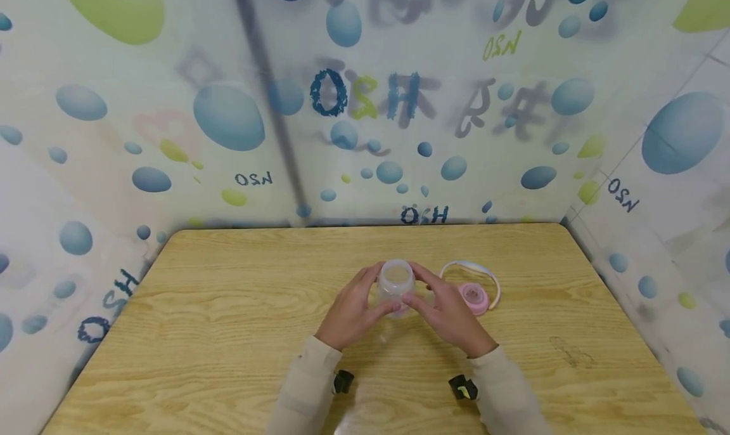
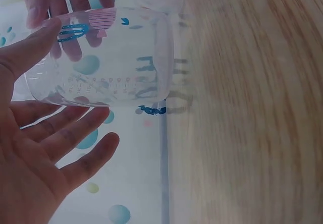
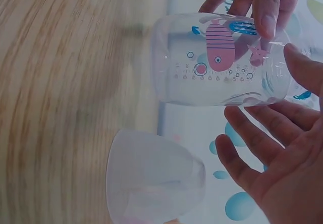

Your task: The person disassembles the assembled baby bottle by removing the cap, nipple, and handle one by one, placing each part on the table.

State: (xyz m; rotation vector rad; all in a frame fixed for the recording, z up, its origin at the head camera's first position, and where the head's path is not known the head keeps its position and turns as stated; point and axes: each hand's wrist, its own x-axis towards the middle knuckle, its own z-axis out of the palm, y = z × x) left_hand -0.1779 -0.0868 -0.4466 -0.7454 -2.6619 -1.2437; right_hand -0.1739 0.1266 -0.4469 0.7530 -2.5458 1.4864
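Note:
A clear baby bottle point(image 1: 397, 288) stands upright between both hands with its open mouth uppermost. Blue and pink sea-creature prints and a measuring scale show on the bottle point(image 3: 220, 52) in the right wrist view. My left hand point(image 1: 352, 308) holds one side, thumb on the near face and fingers around the far side. From the opposite side my right hand point(image 1: 450, 311) grips it the same way, thumb close to the other thumb. The bottle's base is close over the wooden table point(image 1: 239, 308).
Just right of the right hand lies a pink bottle top point(image 1: 474, 298), with a pale looped strap point(image 1: 476, 267) behind it. A translucent dome cover point(image 3: 156, 173) shows there in the right wrist view. A patterned wall point(image 1: 365, 168) rises behind the table's far edge.

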